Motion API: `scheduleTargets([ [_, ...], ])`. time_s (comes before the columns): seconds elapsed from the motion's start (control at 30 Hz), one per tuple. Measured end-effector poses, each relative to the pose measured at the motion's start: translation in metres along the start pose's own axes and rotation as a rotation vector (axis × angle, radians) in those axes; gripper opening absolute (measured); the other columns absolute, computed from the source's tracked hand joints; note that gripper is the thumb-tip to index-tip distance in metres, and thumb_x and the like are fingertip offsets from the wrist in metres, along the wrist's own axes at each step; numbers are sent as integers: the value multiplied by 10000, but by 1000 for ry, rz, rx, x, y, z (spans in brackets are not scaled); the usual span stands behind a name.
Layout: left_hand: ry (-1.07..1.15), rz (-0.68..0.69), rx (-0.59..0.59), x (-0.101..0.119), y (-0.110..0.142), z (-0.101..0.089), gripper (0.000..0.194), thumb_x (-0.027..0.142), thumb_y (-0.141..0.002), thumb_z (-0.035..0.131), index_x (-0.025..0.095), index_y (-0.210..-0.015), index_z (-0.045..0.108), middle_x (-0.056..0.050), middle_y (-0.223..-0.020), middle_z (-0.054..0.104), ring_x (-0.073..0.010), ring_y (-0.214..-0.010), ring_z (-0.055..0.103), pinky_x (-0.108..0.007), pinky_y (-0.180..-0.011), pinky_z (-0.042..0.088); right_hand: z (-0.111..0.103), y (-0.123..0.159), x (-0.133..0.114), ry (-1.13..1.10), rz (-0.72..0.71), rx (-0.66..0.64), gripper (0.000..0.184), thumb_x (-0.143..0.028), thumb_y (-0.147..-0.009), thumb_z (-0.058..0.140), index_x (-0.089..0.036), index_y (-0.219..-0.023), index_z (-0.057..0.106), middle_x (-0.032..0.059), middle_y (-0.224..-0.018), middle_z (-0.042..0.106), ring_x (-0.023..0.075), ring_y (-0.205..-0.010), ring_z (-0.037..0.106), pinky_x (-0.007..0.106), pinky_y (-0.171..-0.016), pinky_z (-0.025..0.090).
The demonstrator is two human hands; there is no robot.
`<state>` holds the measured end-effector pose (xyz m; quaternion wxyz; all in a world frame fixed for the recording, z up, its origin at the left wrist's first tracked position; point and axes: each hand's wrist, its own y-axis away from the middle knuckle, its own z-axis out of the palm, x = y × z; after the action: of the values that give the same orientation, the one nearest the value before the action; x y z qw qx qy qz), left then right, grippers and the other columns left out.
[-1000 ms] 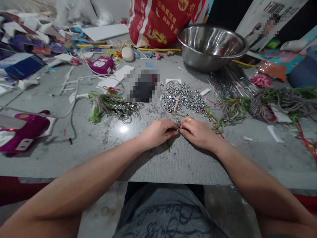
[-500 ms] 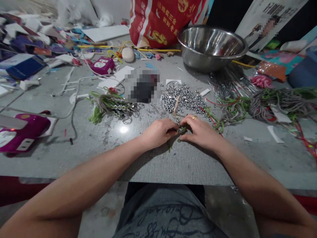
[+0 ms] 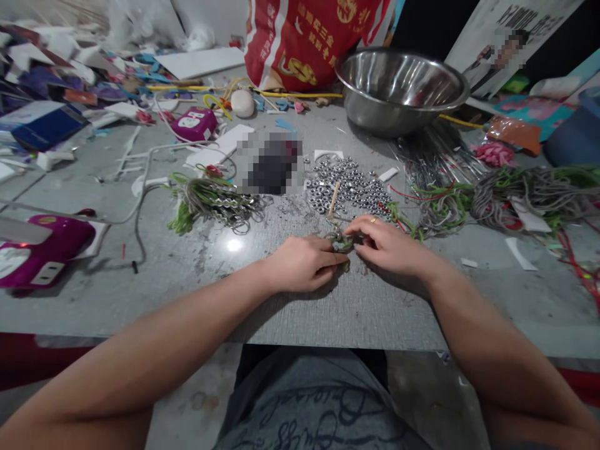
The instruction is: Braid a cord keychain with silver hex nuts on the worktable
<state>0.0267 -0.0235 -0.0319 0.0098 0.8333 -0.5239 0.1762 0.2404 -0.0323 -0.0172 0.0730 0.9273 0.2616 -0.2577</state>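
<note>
A small green and grey cord [image 3: 344, 242] lies bunched on the table between my two hands. My left hand [image 3: 307, 262] is closed on its left side, fingertips pressed over the strands. From the right, my right hand [image 3: 387, 247] pinches the other side of the cord between thumb and index finger. Just beyond my fingers lies a spread of shiny silver beads [image 3: 347, 184], and a thin wooden stick [image 3: 334, 199] stands among them. To the left rests a bundle of green and grey cords with silver beads [image 3: 210, 203].
A steel bowl [image 3: 403, 94] stands at the back right, beside a red bag [image 3: 300, 44]. More tangled cords [image 3: 492, 200] lie on the right. Purple power sockets [image 3: 51, 250] with a white cable sit on the left, and scraps [image 3: 70, 75] cover the far left.
My left hand has turned flatter and shifted slightly toward me, its fingers now lying over the cord. My right hand has moved a little to the right.
</note>
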Motion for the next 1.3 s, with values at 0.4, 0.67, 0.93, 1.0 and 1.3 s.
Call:
scheduleTargets([
  [0.4, -37, 106, -52, 2, 0, -3, 314, 239, -797, 458, 276, -1024, 672, 9, -669, 652, -146, -666, 561, -242, -534, 385, 16, -7, 1, 324, 128, 148, 181, -185, -878, 426, -183, -884, 607, 65, -943, 598, 188, -836, 566, 298, -680, 417],
  [0.67, -42, 145, -120, 2, 0, -6, 338, 228, -765, 486, 310, -1033, 675, 21, -655, 675, -153, -625, 540, -250, -492, 327, 18, -11, 1, 370, 161, 212, 225, -173, -888, 399, -183, -878, 623, 73, -934, 616, 183, -813, 571, 282, -640, 403],
  [0.93, 424, -51, -58, -4, 0, -14, 318, 173, -761, 430, 182, -979, 661, -17, -769, 673, -119, -668, 570, -229, -614, 427, 15, -7, -1, 302, 118, 303, 208, -159, -841, 440, -164, -956, 613, 95, -989, 613, 208, -869, 580, 316, -697, 434],
  [1.0, 652, -212, 47, -8, 0, -14, 251, 169, -772, 403, 144, -889, 623, -10, -734, 629, -93, -628, 539, -212, -594, 425, 13, -6, -4, 271, 12, 373, 207, -157, -831, 452, -166, -965, 609, 95, -987, 615, 203, -877, 575, 322, -726, 434],
  [1.3, 955, -421, 130, -11, -3, -9, 125, 147, -755, 398, 150, -786, 518, 51, -590, 435, -64, -519, 401, -191, -511, 362, 29, 0, -43, 391, -520, 160, 222, -201, -900, 430, -193, -1001, 627, 40, -818, 640, 169, -772, 505, 324, -694, 327],
])
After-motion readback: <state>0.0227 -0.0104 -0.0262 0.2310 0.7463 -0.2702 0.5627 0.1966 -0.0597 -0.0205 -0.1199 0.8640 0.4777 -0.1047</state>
